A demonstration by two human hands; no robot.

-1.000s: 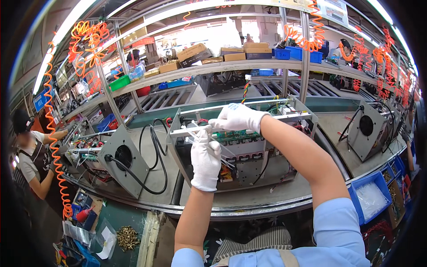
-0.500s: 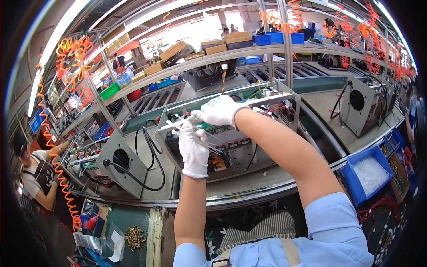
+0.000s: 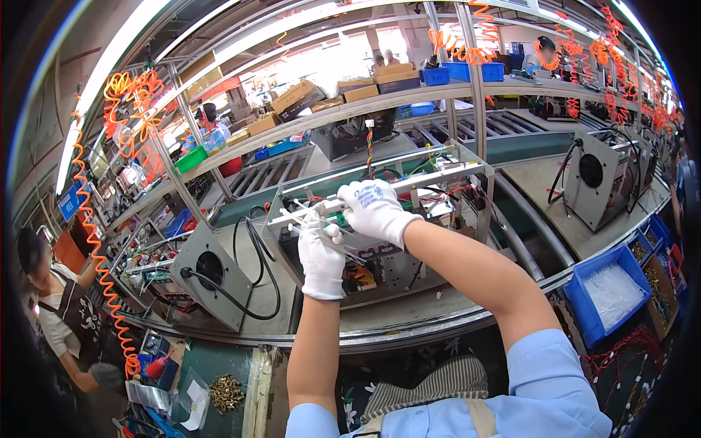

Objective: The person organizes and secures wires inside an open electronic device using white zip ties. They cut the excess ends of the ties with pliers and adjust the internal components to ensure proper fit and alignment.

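Observation:
My left hand (image 3: 321, 255), in a white knit glove, is closed around a bundle of thin white cable ties (image 3: 295, 217) at the front left of an open metal equipment chassis (image 3: 471, 169). The ties stick out to both sides of the fist. Just to its right, my gloved right hand (image 3: 376, 212) reaches over the chassis's front rail with its fingers bent down. Its fingertips are close to the left hand, and what they grip is hidden. Behind the right hand, a twisted multicoloured wire bundle (image 3: 369, 146) rises to a white connector.
Grey units with fans stand on the line at left (image 3: 215, 276) and right (image 3: 591, 175). A blue bin (image 3: 634, 310) holds clear-white pieces at right. Brass fittings (image 3: 227, 393) lie at lower left, near a coiled orange hose (image 3: 98, 281) and a co-worker (image 3: 66, 314).
My right hand has shifted right and down, away from the left fist, and its back now faces up. The left hand keeps its hold on the cable ties. The whole view has shifted slightly.

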